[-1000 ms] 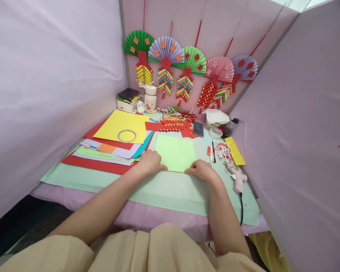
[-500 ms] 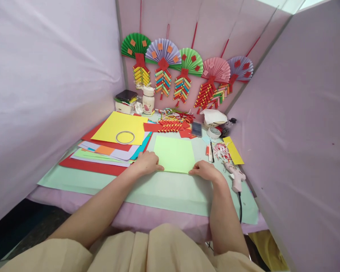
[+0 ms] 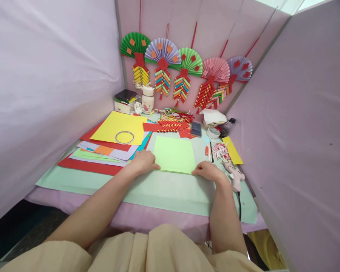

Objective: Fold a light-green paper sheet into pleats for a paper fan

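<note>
A light green square of paper (image 3: 174, 154) lies flat on the pale green mat (image 3: 164, 190) in front of me. My left hand (image 3: 143, 162) rests at its near left corner, fingers curled and pressed on the folded near edge. At the near right corner my right hand (image 3: 208, 170) does the same, fingertips pinching the edge down.
A stack of coloured sheets (image 3: 107, 145) with a clear tape ring (image 3: 124, 137) lies to the left. A glue gun (image 3: 235, 175), pens (image 3: 209, 150), paper strips and a yellow slip (image 3: 232, 150) sit to the right. Rolled red paper tubes (image 3: 170, 126), a jar (image 3: 147, 101) and hanging paper fans (image 3: 184, 64) are at the back.
Both hands slid slightly outward along the near edge of the green paper, the right hand moving further right. The paper itself stays in place.
</note>
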A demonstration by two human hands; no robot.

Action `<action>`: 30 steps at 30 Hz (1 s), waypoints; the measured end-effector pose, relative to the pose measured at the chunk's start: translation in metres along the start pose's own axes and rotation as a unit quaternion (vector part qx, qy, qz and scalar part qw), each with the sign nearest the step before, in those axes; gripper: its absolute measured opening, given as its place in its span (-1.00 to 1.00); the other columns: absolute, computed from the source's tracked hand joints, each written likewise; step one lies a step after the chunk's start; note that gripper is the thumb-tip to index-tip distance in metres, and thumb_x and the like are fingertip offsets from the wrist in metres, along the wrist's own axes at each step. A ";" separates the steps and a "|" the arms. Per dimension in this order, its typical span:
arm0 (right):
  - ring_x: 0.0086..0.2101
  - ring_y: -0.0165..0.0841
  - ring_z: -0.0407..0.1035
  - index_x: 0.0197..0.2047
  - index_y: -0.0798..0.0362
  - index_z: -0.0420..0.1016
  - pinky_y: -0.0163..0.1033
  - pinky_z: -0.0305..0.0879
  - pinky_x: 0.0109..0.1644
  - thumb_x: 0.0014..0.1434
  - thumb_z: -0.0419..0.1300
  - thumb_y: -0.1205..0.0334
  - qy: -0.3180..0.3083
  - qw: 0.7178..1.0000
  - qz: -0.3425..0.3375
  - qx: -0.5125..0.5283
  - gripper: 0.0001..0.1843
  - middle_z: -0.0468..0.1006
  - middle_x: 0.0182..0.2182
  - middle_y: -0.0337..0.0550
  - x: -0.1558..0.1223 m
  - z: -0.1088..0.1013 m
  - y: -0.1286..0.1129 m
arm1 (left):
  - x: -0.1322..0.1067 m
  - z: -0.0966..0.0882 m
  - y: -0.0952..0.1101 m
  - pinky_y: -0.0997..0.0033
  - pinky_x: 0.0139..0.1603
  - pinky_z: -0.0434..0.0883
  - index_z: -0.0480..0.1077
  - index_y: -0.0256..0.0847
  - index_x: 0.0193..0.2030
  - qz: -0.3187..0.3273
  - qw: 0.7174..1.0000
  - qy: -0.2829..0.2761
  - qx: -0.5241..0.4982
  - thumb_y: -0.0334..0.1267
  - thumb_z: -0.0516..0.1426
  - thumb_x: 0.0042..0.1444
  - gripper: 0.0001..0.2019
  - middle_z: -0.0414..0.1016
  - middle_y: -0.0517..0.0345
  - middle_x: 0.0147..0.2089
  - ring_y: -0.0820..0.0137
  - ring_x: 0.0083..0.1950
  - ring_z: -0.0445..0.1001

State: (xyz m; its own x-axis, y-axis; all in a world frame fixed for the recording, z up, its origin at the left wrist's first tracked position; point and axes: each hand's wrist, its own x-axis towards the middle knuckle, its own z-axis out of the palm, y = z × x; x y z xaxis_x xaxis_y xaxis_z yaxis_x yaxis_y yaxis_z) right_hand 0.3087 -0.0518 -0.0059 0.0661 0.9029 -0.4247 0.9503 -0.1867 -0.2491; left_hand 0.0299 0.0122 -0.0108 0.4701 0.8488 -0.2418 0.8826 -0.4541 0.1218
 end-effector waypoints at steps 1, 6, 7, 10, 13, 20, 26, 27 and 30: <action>-0.47 -0.47 0.21 -0.45 0.06 0.47 -0.33 0.01 -0.36 0.04 0.19 -0.01 0.001 1.000 0.004 0.001 -0.72 0.42 -0.51 -0.29 0.000 0.000 0.000 | 0.000 0.000 0.000 0.22 -0.14 0.25 0.53 -0.24 -0.36 -0.003 1.000 -0.001 0.004 0.10 0.09 0.07 -0.59 0.48 -0.12 -0.16 0.06 -0.07 0.40; -0.49 -0.47 0.20 -0.48 0.05 0.46 -0.33 0.01 -0.37 0.01 0.21 -0.03 0.009 1.000 0.020 -0.001 -0.70 0.42 -0.51 -0.28 0.001 0.000 0.000 | -0.003 -0.003 0.004 0.16 -0.10 0.26 0.54 -0.27 -0.29 -0.019 0.999 -0.012 0.030 0.14 0.06 0.09 -0.53 0.48 -0.17 -0.12 0.03 -0.04 0.39; -0.50 -0.47 0.19 -0.49 0.05 0.45 -0.33 0.00 -0.37 0.01 0.22 -0.04 0.010 1.000 0.022 -0.002 -0.69 0.42 -0.51 -0.28 0.001 0.000 0.000 | -0.003 -0.005 0.005 0.15 -0.08 0.26 0.54 -0.28 -0.28 -0.022 0.999 -0.015 0.033 0.15 0.06 0.09 -0.52 0.47 -0.18 -0.11 0.02 -0.03 0.38; -0.51 -0.48 0.17 -0.51 0.05 0.44 -0.33 -0.01 -0.38 0.01 0.21 -0.04 0.011 1.000 0.021 -0.005 -0.69 0.41 -0.53 -0.29 0.002 0.001 0.001 | -0.005 -0.008 0.008 0.14 -0.05 0.25 0.54 -0.29 -0.24 -0.028 0.998 -0.025 0.041 0.15 0.05 0.11 -0.50 0.46 -0.20 -0.08 0.01 0.00 0.36; -0.51 -0.47 0.19 -0.51 0.05 0.44 -0.33 -0.01 -0.38 0.01 0.21 -0.04 0.014 1.000 0.018 -0.009 -0.69 0.42 -0.53 -0.29 0.003 0.002 0.002 | -0.006 -0.009 0.010 0.14 -0.02 0.25 0.54 -0.28 -0.21 -0.032 0.998 -0.032 0.046 0.13 0.05 0.12 -0.52 0.46 -0.18 -0.08 0.02 0.02 0.35; -0.47 -0.43 0.26 -0.51 0.03 0.44 -0.31 0.02 -0.34 0.02 0.22 -0.05 0.023 0.999 0.026 -0.027 -0.69 0.45 -0.50 -0.27 0.006 0.005 0.002 | -0.007 -0.008 0.011 0.11 -0.01 0.25 0.53 -0.30 -0.17 -0.038 0.997 -0.018 0.061 0.12 0.07 0.13 -0.52 0.46 -0.21 -0.07 0.01 0.03 0.34; -0.45 -0.41 0.29 -0.55 0.04 0.39 -0.26 0.01 -0.27 0.02 0.23 -0.03 0.041 0.997 0.039 -0.043 -0.67 0.48 -0.49 -0.25 0.003 0.006 -0.001 | -0.010 -0.012 0.011 0.11 -0.01 0.23 0.53 -0.29 -0.21 -0.041 0.997 -0.029 0.050 0.09 0.09 0.13 -0.57 0.45 -0.19 -0.06 0.01 0.04 0.33; -0.44 -0.40 0.29 -0.56 0.05 0.38 -0.25 0.01 -0.26 0.02 0.23 -0.03 0.044 0.997 0.041 -0.045 -0.67 0.49 -0.48 -0.25 0.002 0.007 -0.001 | -0.010 -0.011 0.011 0.11 -0.01 0.22 0.52 -0.29 -0.22 -0.040 0.998 -0.027 0.049 0.08 0.10 0.13 -0.58 0.45 -0.19 -0.06 0.01 0.04 0.33; -0.42 -0.39 0.30 -0.54 0.05 0.35 -0.23 -0.01 -0.23 0.03 0.23 -0.03 0.061 0.996 0.043 -0.044 -0.67 0.49 -0.47 -0.26 0.001 0.011 0.000 | -0.009 -0.006 0.010 0.11 -0.03 0.23 0.50 -0.29 -0.23 -0.038 0.998 0.003 0.052 0.06 0.12 0.12 -0.60 0.44 -0.18 -0.08 0.01 0.02 0.33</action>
State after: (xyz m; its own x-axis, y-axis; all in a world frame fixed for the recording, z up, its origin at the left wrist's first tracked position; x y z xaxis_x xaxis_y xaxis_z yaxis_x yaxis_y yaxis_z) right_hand 0.3054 -0.0550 -0.0158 0.1791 0.9263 -0.3314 0.9621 -0.2353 -0.1378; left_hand 0.0344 0.0015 -0.0018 0.4023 0.8831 -0.2413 0.9103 -0.4139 0.0027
